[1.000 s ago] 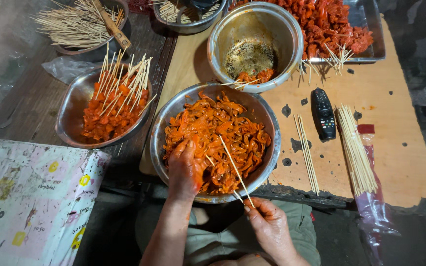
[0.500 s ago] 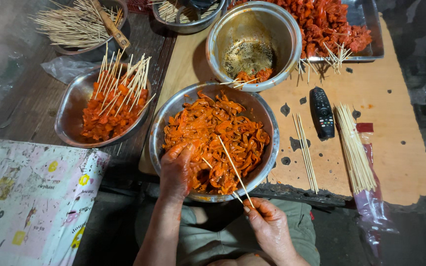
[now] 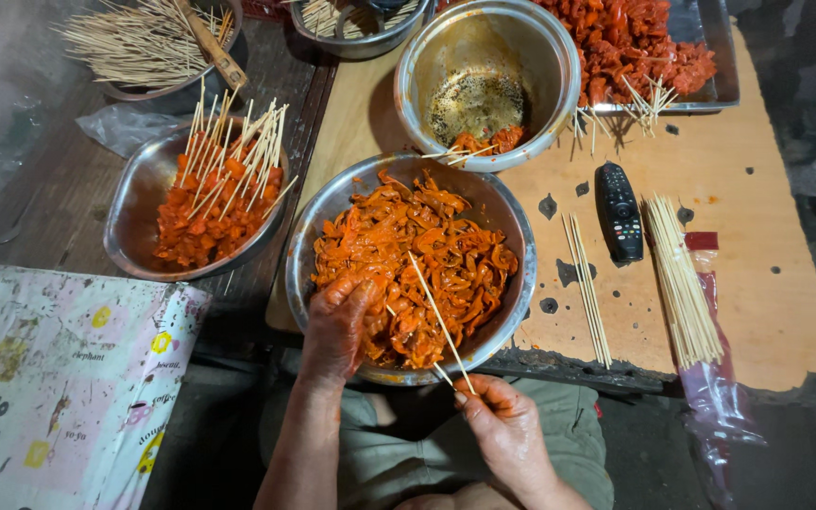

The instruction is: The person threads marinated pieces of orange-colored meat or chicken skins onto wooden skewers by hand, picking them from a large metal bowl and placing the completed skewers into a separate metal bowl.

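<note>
Two hands work over a steel bowl (image 3: 512,222) of orange marinated meat (image 3: 427,250), centre frame.

The left hand (image 3: 337,321) curls, fingers down, into the meat; the right hand (image 3: 502,420), lower centre, pinches a bamboo skewer (image 3: 438,316) slanting up across the bowl.

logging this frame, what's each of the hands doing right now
Left hand: closed in the marinated meat in the metal bowl.
Right hand: closed, pinching a bamboo skewer that points into that bowl.
</note>
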